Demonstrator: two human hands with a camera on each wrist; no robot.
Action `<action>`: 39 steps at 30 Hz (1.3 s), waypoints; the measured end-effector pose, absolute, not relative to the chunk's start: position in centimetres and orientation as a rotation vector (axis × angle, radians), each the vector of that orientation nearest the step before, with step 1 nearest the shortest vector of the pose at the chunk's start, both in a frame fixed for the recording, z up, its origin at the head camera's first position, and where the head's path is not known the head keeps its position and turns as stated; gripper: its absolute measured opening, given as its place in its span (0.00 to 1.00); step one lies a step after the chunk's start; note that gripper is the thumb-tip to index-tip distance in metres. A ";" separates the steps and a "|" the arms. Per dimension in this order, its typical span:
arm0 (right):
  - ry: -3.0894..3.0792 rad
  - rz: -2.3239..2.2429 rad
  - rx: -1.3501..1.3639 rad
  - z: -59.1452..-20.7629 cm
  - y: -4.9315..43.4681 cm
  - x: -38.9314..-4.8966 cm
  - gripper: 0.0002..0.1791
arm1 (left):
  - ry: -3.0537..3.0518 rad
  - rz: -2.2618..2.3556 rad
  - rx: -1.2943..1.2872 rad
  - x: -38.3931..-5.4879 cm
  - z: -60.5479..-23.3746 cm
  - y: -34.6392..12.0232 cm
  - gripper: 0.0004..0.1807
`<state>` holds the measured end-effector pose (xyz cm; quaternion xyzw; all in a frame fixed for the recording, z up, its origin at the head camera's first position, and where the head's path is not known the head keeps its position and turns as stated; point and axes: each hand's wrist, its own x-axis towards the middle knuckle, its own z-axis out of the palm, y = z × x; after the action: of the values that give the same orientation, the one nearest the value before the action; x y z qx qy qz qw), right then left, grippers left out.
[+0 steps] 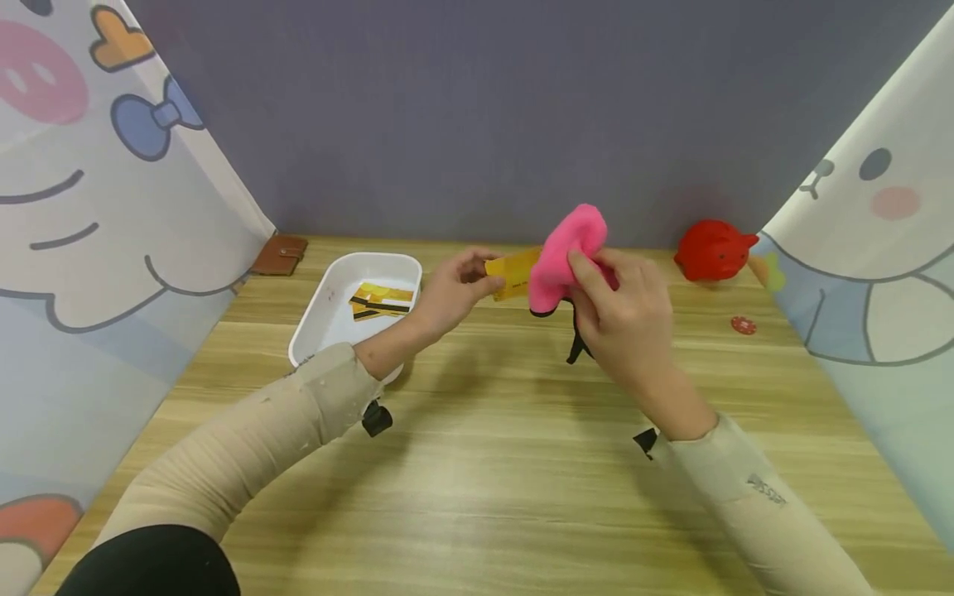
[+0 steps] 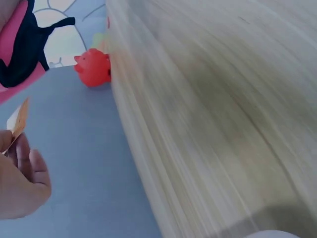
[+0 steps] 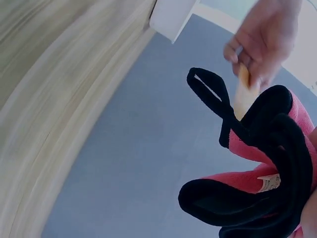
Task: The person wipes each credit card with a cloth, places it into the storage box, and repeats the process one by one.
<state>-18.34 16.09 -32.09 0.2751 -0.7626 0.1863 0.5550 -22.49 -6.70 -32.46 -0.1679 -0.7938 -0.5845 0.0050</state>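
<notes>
Between its thumb and fingers, my left hand (image 1: 450, 291) pinches a yellow card (image 1: 513, 275). Held up by my right hand (image 1: 629, 306) is a soft pink cloth (image 1: 562, 257), bunched in the fingers. The right wrist view shows black trim (image 3: 213, 201), a black loop (image 3: 210, 89) and a small white tag (image 3: 270, 182) on it. The card's far end is right at the cloth and overlaps it in the head view. A white tray (image 1: 316, 323) behind my left forearm contains several yellow cards (image 1: 382, 300) with black stripes.
At the back left lies a brown wallet (image 1: 280, 255). A red piggy bank (image 1: 711, 251) stands at the back right, with a red poker chip (image 1: 744, 324) in front of it. A grey panel (image 1: 477, 124) rises behind the wooden table (image 1: 477, 497), and cartoon-printed cloths flank both sides.
</notes>
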 end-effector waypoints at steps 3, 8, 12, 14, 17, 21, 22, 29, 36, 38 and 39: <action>-1.807 0.386 0.680 -32.3 15.3 -18.3 0.11 | -2.365 -1.847 -0.540 -22.4 -32.3 -6.3 0.18; -1.784 0.308 0.692 -32.6 13.9 -18.7 0.10 | -2.260 -1.873 -0.542 -22.0 -32.1 -5.8 0.17; -1.775 0.268 0.669 -32.6 13.4 -19.0 0.10 | -2.218 -1.864 -0.560 -21.8 -32.0 -5.5 0.18; -1.785 0.244 0.657 -32.6 13.2 -19.2 0.10 | -2.204 -1.857 -0.583 -21.6 -32.0 -5.4 0.17; -1.799 0.220 0.639 -32.7 13.2 -19.4 0.10 | -2.205 -1.846 -0.622 -21.5 -31.9 -5.4 0.17; -1.814 0.231 0.605 -32.9 13.7 -19.9 0.11 | -2.231 -1.826 -0.655 -21.3 -31.9 -5.7 0.16; -1.818 0.238 0.589 -32.9 13.9 -20.0 0.11 | -2.238 -1.824 -0.656 -21.3 -32.0 -5.9 0.16; -1.870 0.251 0.486 -33.0 16.8 -21.3 0.12 | -2.298 -1.705 -0.608 -21.7 -32.5 -8.0 0.17; -1.838 0.290 0.497 -32.1 17.1 -20.6 0.12 | -2.273 -1.669 -0.551 -22.1 -32.3 -8.2 0.19; -1.808 0.288 0.527 -31.7 16.4 -20.2 0.11 | -2.250 -1.699 -0.546 -22.1 -32.1 -7.9 0.19; -1.795 0.285 0.546 -31.5 16.0 -20.0 0.11 | -2.237 -1.715 -0.545 -22.1 -32.0 -7.6 0.19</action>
<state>-19.98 16.01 -31.54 0.2340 -0.7689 0.1221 0.5824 -22.10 -7.62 -32.04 -0.1882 -0.7721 -0.5919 0.1349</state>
